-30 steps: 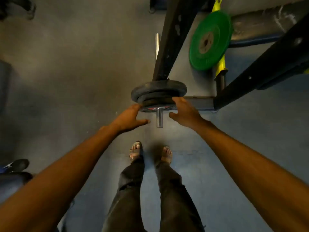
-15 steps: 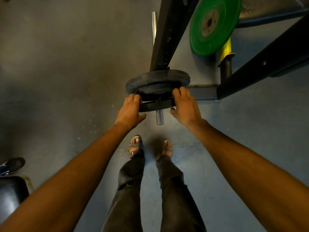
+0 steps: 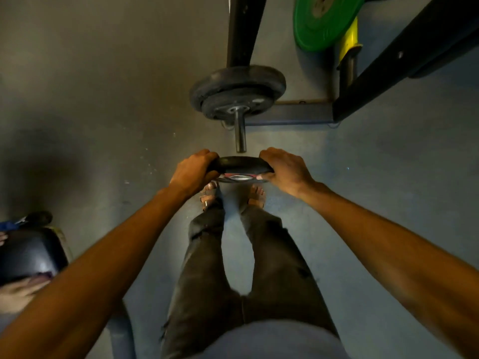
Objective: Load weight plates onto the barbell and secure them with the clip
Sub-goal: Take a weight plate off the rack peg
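Observation:
A small black weight plate (image 3: 241,164) with a red-marked face and a silver hub is held edge-up just off the tip of the barbell sleeve (image 3: 239,133). My left hand (image 3: 193,169) grips its left rim and my right hand (image 3: 283,167) grips its right rim. Further along the sleeve sit two black plates (image 3: 237,92), a wide one behind a smaller one. The bare steel end of the sleeve points toward me, clear of the held plate. I see no clip.
A black rack upright (image 3: 243,29) rises behind the loaded plates. A green bumper plate (image 3: 321,22) hangs on a yellow peg at upper right, beside a slanted black beam (image 3: 404,55). A black padded seat (image 3: 28,252) is at lower left. My feet stand below the plate.
Both hands closed on the small front plate and drew it off the sleeve toward me. The sleeve end now shows bare, and two plates stay on the bar.

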### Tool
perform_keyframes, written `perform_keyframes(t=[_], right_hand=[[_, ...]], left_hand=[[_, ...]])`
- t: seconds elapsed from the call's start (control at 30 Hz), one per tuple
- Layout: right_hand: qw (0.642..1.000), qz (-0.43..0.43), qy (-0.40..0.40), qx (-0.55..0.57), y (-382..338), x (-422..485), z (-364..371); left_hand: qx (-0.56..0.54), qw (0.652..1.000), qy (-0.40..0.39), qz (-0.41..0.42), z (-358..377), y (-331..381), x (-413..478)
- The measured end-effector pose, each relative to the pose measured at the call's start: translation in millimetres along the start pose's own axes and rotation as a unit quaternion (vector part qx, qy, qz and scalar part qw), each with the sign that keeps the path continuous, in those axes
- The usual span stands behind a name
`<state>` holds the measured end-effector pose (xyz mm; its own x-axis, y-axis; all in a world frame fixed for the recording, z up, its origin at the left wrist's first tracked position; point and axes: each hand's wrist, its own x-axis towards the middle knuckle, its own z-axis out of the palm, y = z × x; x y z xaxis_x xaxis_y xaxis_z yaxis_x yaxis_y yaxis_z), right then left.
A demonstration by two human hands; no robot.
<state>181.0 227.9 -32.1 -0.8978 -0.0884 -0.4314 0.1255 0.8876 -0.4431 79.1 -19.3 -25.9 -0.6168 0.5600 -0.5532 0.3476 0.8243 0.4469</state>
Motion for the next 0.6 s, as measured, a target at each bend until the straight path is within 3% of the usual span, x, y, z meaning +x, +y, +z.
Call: perform_keyframes(t=[0.27,0.6], right_hand=[[0.986,0.039,0.093,0.134,-57,-170,-38],[0.94,0.104,0.28,0.168,-99,-373,-72]], left_hand=[[-0.102,0.99,0.05,0.085,-20,70,-156],[-0.028,0.953,0.119,0.279,-29,186,-240]])
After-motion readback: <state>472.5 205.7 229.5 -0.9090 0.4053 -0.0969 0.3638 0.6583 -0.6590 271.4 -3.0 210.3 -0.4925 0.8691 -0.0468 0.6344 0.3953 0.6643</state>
